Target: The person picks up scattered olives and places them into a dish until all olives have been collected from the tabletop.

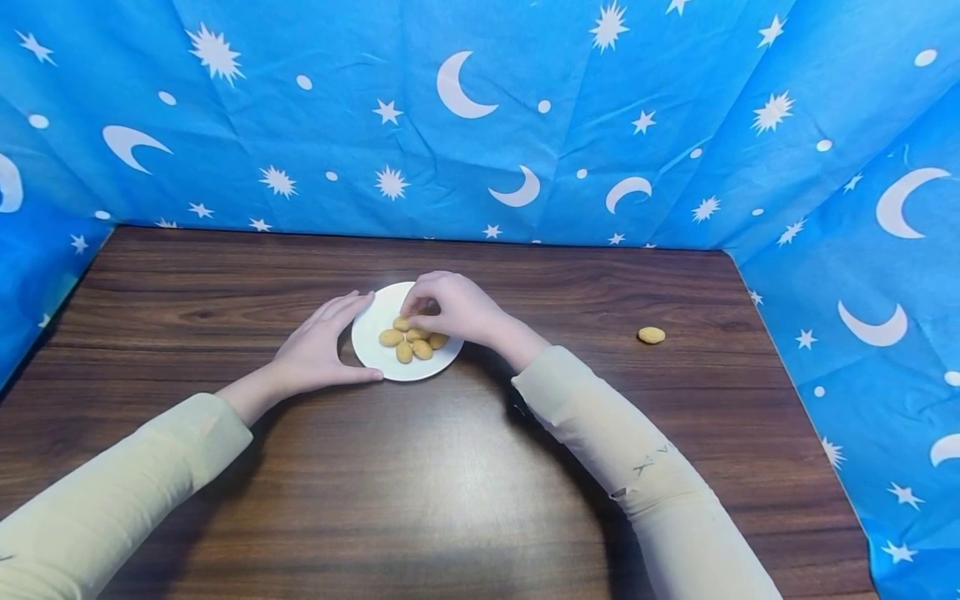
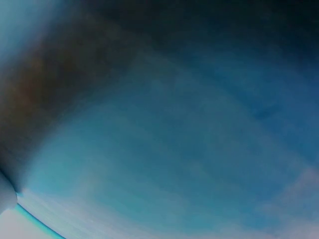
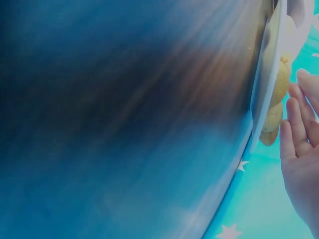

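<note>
A white plate (image 1: 367, 358) on the table holds several tan, oval walnuts (image 1: 422, 349) in their shells. My left hand (image 1: 318, 343) spans the plate's left side with straight, spread fingers, its fingertips at the upper left rim and its thumb at the lower left rim. Reaching over the plate from the right, my right hand (image 1: 459, 307) pinches the walnut at the top of the group between thumb and fingers. In the right wrist view, that hand (image 3: 304, 134) shows beside the heaped walnuts (image 3: 280, 84), the plate seen edge-on. The left wrist view is too blurred for either hand.
A single walnut (image 1: 651, 335) lies apart on the right side of the dark wooden table (image 1: 360, 475). Blue cloth (image 1: 345, 133) printed with moons and stars rises along the table's back and sides.
</note>
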### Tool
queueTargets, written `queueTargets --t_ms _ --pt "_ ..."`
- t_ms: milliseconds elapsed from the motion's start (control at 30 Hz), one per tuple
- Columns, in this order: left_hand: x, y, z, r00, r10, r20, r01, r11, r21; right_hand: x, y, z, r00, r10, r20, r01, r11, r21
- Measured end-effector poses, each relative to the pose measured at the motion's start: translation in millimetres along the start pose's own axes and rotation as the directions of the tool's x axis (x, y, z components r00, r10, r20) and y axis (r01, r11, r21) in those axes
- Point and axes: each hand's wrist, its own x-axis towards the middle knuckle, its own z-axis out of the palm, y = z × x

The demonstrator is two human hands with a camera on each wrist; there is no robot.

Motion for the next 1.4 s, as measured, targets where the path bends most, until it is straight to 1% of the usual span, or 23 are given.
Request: queueTargets --t_ms 167,400,633,767,967,1033,1400 --pt "0.6 0.3 0.2 1.0 -0.004 0.005 0.004 1.0 0.004 -9.8 2.4 -7.9 1.0 -0.007 -0.029 0.007 1.0 0.014" --pt "1.7 -0.4 0.4 1.0 -0.005 0.003 0.005 1.0 0.01 -27.4 12.1 -23.7 0.994 -0.059 -0.092 0.063 0.997 0.033" --pt "2.4 -1.9 2.0 1.0 -0.003 -0.002 0.003 1.0 0.01 -44.3 21.5 -39.7 0.988 -0.055 -0.143 0.055 0.998 -0.002" --pt "1.7 -2.1 2.3 1.0 0.0 -0.005 0.0 1.0 0.01 -53.4 26.7 -46.4 0.986 -0.048 -0.163 0.048 0.999 -0.005" --pt "1.1 -1.6 2.7 1.0 0.016 -0.016 -0.016 1.0 0.012 -70.8 35.3 -55.3 0.974 -0.072 -0.214 0.071 0.997 -0.013" --pt "0.8 -1.6 2.7 1.0 0.016 -0.016 -0.016 1.0 0.01 -77.7 38.4 -57.8 0.97 -0.07 -0.232 0.07 0.998 -0.005" --pt "1.4 -1.9 2.9 1.0 0.011 -0.01 -0.011 1.0 0.013 -122.9 57.9 -72.4 0.95 -0.001 -0.312 0.006 1.0 0.015"
